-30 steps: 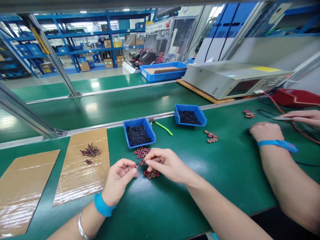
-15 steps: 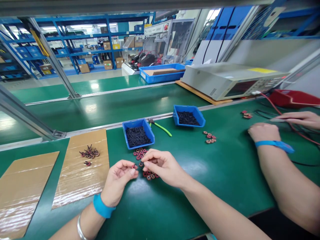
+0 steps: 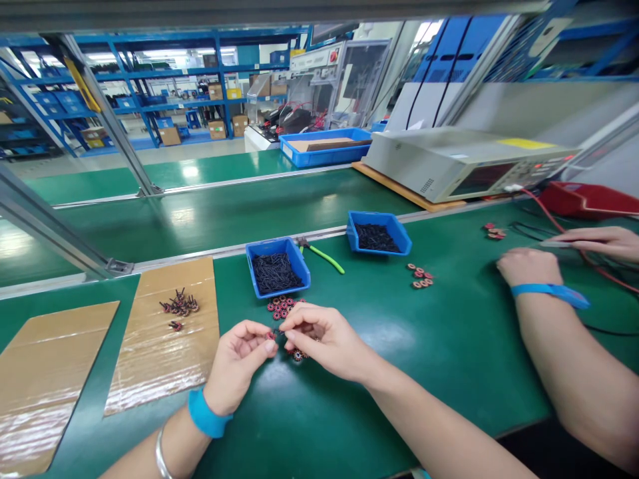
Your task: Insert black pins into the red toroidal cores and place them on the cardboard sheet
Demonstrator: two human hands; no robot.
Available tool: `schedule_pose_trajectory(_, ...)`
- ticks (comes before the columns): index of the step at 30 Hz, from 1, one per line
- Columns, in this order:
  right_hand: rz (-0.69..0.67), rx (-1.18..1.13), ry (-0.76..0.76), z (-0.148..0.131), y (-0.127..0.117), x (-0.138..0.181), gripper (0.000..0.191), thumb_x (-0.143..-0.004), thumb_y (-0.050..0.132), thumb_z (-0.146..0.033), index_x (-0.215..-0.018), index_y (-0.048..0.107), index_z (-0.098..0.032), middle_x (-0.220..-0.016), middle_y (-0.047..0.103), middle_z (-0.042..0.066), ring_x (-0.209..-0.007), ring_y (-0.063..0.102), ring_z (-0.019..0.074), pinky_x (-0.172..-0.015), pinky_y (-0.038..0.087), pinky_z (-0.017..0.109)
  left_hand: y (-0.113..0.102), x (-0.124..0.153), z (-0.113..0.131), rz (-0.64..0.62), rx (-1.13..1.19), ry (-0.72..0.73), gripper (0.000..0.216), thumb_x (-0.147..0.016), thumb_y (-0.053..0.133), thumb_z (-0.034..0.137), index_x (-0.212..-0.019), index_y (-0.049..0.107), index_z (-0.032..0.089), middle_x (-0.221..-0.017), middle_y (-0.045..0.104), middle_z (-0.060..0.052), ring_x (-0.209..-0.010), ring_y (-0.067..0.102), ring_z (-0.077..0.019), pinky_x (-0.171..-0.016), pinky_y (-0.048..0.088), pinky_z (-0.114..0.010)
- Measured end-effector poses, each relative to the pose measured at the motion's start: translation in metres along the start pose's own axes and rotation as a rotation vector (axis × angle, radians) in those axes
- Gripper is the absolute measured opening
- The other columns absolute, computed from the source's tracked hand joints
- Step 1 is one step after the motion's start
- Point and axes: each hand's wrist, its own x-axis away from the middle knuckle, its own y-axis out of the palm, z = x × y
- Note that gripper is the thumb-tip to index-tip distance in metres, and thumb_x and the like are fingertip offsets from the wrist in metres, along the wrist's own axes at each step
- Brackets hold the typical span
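Note:
My left hand [image 3: 238,362] is pinched on a small red coil ring [image 3: 270,335] just above the green bench. My right hand [image 3: 324,339] is pinched too, its fingertips meeting the same ring; whatever it holds is too small to make out. Beneath and behind my fingers lies a heap of red coil rings [image 3: 282,307]. Directly beyond them stands a blue bin of small black pieces [image 3: 277,266].
Finished coils [image 3: 178,305] lie on a taped cardboard sheet [image 3: 164,332] to the left. Green-handled cutters [image 3: 322,254] and a second blue bin [image 3: 379,232] sit further back. A co-worker's hands [image 3: 529,265] with a blue wrist strap work at the right near a tester [image 3: 464,163] and more coils [image 3: 421,276].
My two hands have drawn closer together, my right fingertips sliding left to meet the ring in my left hand. The co-worker's hands have barely shifted.

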Motion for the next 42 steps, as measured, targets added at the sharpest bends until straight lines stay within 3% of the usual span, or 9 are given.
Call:
schedule_pose_trajectory(7, 0.037, 0.196, -0.071, -0.004, 0.000, 0.004, 0.032, -0.077, 0.049, -0.026, -0.104, 0.048, -0.009, -0.080, 0.055, 0.005, -0.064, 0.055, 0.0034, -0.057, 0.045, 0.011, 0.000, -0.001, -0.002, 0.034, -0.042, 0.043, 0.029, -0.070, 0.067, 0.024, -0.088, 0.051, 0.009, -0.083, 0.055, -0.005, -0.076, 0.053, -0.0082, -0.075, 0.043, -0.022)
schedule_pose_trajectory(13, 0.067, 0.230, -0.043, -0.006, -0.009, 0.003, 0.026, -0.079, 0.048, -0.031, -0.088, 0.052, -0.008, -0.081, 0.054, 0.006, -0.067, 0.056, 0.0059, -0.060, 0.048, 0.015, 0.000, -0.001, 0.000, 0.094, -0.067, 0.076, 0.028, -0.073, 0.063, 0.028, -0.090, 0.052, 0.008, -0.089, 0.056, -0.008, -0.081, 0.056, -0.0126, -0.079, 0.045, -0.027)
schedule_pose_trajectory(18, 0.106, 0.290, -0.133, -0.009, -0.006, 0.004, 0.022, -0.080, 0.047, -0.028, -0.086, 0.054, -0.008, -0.083, 0.053, 0.006, -0.066, 0.054, 0.0037, -0.059, 0.046, 0.014, 0.001, -0.002, -0.001, 0.124, -0.093, 0.102, 0.028, -0.070, 0.065, 0.026, -0.088, 0.051, 0.009, -0.088, 0.056, -0.007, -0.078, 0.054, -0.0108, -0.077, 0.044, -0.024)
schedule_pose_trajectory(24, 0.179, 0.562, -0.381, -0.005, -0.004, 0.004, 0.013, -0.080, 0.047, -0.018, -0.084, 0.057, -0.012, -0.077, 0.053, 0.003, -0.069, 0.048, 0.0018, -0.064, 0.040, 0.013, -0.001, -0.003, -0.004, 0.130, -0.112, 0.147, 0.025, -0.070, 0.065, 0.023, -0.086, 0.050, 0.010, -0.085, 0.055, -0.005, -0.078, 0.052, -0.0099, -0.076, 0.044, -0.022)
schedule_pose_trajectory(28, 0.207, 0.585, -0.446, -0.002, -0.004, 0.002, 0.010, -0.078, 0.048, -0.016, -0.084, 0.056, -0.012, -0.078, 0.053, 0.002, -0.071, 0.048, 0.0018, -0.066, 0.040, 0.013, -0.001, -0.003, -0.005, 0.120, -0.124, 0.164, 0.024, -0.071, 0.064, 0.023, -0.086, 0.050, 0.010, -0.085, 0.054, -0.005, -0.080, 0.052, -0.0094, -0.076, 0.044, -0.022)
schedule_pose_trajectory(42, 0.191, 0.622, -0.461, -0.001, -0.004, 0.000, 0.009, -0.079, 0.048, -0.016, -0.083, 0.056, -0.014, -0.075, 0.055, -0.001, -0.069, 0.047, 0.0007, -0.065, 0.038, 0.012, -0.002, -0.002, -0.005, 0.097, -0.153, 0.223, 0.021, -0.072, 0.063, 0.021, -0.084, 0.050, 0.009, -0.084, 0.054, -0.006, -0.080, 0.053, -0.0095, -0.076, 0.044, -0.023)
